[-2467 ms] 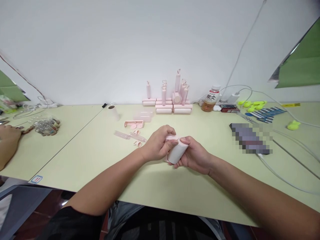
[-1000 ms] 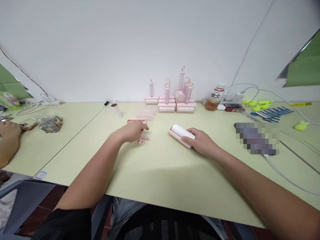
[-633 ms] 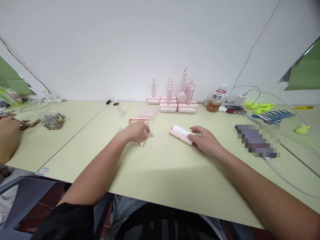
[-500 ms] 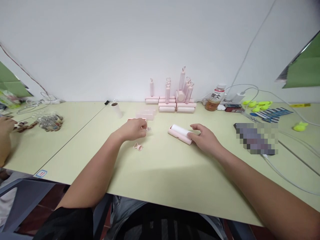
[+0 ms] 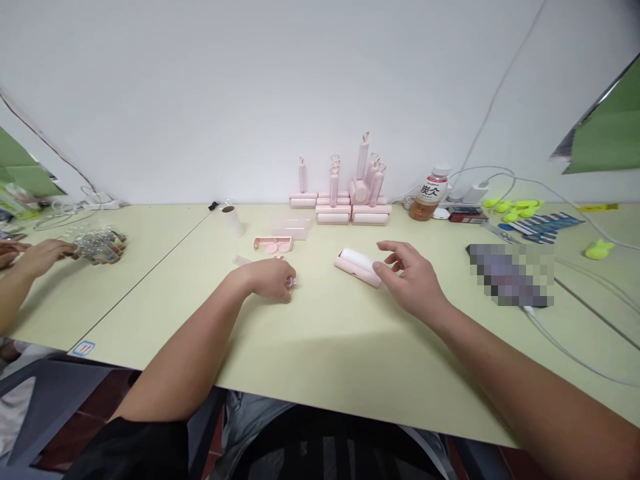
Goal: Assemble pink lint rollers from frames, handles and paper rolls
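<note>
My left hand (image 5: 273, 279) is low over the table with its fingers curled down and pressed together. A small clear bit (image 5: 292, 283) shows at its fingertips; what else it grips is hidden under the hand. My right hand (image 5: 413, 277) has its fingers spread and bent, with the thumb at the near right end of a pink case (image 5: 353, 268) holding a white roll (image 5: 359, 261), like a lint roller. Beyond my left hand lies an open pink tray-like shell (image 5: 273, 245). A clear strip (image 5: 243, 261) pokes out beside the left wrist.
Pink roller cases and upright pink tubes (image 5: 334, 190) stand stacked against the wall. A cardboard tube (image 5: 231, 221), clear pink covers (image 5: 293, 229), a drink bottle (image 5: 430, 193) and a phone (image 5: 507, 275) with a cable surround the work area. Another person's hand (image 5: 47, 257) is at the far left.
My left hand has come nearer to me, uncovering the pink shell and covering the small pink looped piece. My right hand has barely shifted. The other person's hand has reached rightward.
</note>
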Available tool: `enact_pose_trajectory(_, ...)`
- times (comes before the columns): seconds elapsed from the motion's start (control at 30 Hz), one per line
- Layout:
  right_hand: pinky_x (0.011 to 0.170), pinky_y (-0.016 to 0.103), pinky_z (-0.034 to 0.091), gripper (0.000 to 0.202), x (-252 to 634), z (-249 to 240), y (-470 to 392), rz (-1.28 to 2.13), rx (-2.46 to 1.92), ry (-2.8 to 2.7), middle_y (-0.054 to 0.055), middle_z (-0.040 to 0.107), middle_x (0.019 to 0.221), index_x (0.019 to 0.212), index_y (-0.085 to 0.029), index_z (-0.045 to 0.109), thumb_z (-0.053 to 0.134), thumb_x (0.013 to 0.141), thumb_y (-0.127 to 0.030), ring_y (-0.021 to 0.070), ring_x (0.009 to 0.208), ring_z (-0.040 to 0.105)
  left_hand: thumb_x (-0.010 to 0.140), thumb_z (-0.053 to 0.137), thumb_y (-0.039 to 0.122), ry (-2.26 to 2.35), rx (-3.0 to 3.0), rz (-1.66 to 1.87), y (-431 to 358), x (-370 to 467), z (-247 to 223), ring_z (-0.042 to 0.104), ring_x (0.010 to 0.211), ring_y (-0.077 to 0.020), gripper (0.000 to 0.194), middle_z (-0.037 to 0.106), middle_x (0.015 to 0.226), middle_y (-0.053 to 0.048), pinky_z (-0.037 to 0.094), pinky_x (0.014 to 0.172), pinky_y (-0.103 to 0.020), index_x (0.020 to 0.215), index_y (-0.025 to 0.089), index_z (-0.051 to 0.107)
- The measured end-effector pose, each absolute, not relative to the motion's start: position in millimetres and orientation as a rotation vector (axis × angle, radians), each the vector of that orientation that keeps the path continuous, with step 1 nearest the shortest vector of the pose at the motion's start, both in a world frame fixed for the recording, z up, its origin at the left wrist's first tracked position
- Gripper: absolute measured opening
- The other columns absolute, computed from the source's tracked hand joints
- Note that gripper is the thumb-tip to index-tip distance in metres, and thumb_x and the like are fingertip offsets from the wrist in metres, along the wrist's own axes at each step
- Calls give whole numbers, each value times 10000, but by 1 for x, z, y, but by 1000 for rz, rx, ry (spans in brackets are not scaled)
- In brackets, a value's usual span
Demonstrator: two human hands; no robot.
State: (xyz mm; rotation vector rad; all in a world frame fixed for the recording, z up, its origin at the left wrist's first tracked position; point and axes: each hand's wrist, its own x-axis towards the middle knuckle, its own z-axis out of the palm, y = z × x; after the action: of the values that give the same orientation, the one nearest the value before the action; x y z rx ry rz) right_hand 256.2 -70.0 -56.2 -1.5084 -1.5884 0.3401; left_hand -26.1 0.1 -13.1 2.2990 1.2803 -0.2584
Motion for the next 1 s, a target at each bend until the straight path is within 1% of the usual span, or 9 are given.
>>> enact_pose_trajectory(0.1, 755, 361, 474, 315, 246, -58, -78, 619, -1344, -1647, 80, 658, 1065, 1126, -227, 624, 612, 847, -372, 212, 833, 590, 691, 701, 350, 1047, 2185, 146, -6, -14, -14, 458, 566, -119, 208, 526, 668, 18, 318, 504, -248, 725, 204, 555)
enact_pose_trajectory(0.2, 731, 360, 499, 428, 232, -59, -87, 1092, -1083, -1665, 96, 647, 1092, 1248, -225, 539, 587, 885, -446, 199, 822, 618, 751, 712, 406, 759, 1904, 445, -19, 5, -19, 468, 554, -96, 268, 532, 669, 30, 370, 511, -231, 854, 200, 574)
enact_pose_trajectory(0.37, 643, 309, 499, 398, 213, -60, -95, 1532, -927, -1508, -4, 606, 696, 1093, -194, 532, 578, 893, -535, 147, 628, 598, 788, 729, 384, 430, 1701, 487, -37, 25, -33, 623, 679, -145, 290, 645, 726, -13, 484, 670, -303, 901, 180, 557)
enact_pose_trajectory(0.47, 581, 271, 474, 355, 213, -62, -92, 1554, -963, -1366, -35, 579, 642, 917, -207, 518, 653, 846, -527, 119, 566, 560, 821, 689, 443, 446, 1739, 524, -36, 27, -38, 651, 756, -168, 326, 677, 794, -34, 495, 725, -324, 957, 179, 553)
enact_pose_trajectory(0.53, 545, 262, 458, 377, 215, -63, -90, 1517, -993, -1340, -38, 568, 627, 800, -208, 484, 654, 835, -543, 110, 534, 541, 837, 646, 505, 607, 1824, 672, -32, 28, -40, 617, 741, -150, 347, 652, 782, -23, 478, 701, -294, 894, 176, 553)
enact_pose_trajectory(0.63, 534, 266, 444, 403, 217, -65, -89, 1427, -1060, -1422, -33, 561, 608, 732, -213, 450, 625, 842, -559, 113, 522, 528, 865, 542, 598, 1012, 1864, 865, -23, 28, -40, 522, 633, -117, 446, 573, 677, 1, 421, 594, -246, 732, 172, 537)
enact_pose_trajectory(0.73, 522, 256, 408, 390, 217, -67, -90, 1332, -1156, -1532, -42, 525, 560, 709, -216, 441, 624, 842, -534, 111, 512, 497, 875, 449, 666, 1190, 1542, 983, -15, 27, -37, 387, 457, -78, 528, 524, 600, 16, 297, 435, -225, 669, 182, 482)
enact_pose_trajectory(0.83, 501, 243, 376, 366, 214, -68, -91, 1285, -1210, -1577, -53, 505, 530, 696, -218, 429, 632, 840, -487, 107, 494, 476, 819, 498, 719, 1023, 1121, 1152, -14, 29, -34, 315, 367, -46, 539, 586, 634, 11, 192, 359, -209, 714, 192, 449)
enact_pose_trajectory(1.0, 480, 236, 381, 325, 207, -67, -95, 1286, -1180, -1567, -55, 516, 542, 714, -223, 434, 593, 865, -463, 107, 480, 477, 718, 650, 702, 839, 949, 1248, -29, 44, -35, 380, 349, -46, 548, 631, 628, 6, 236, 329, -190, 736, 190, 456)
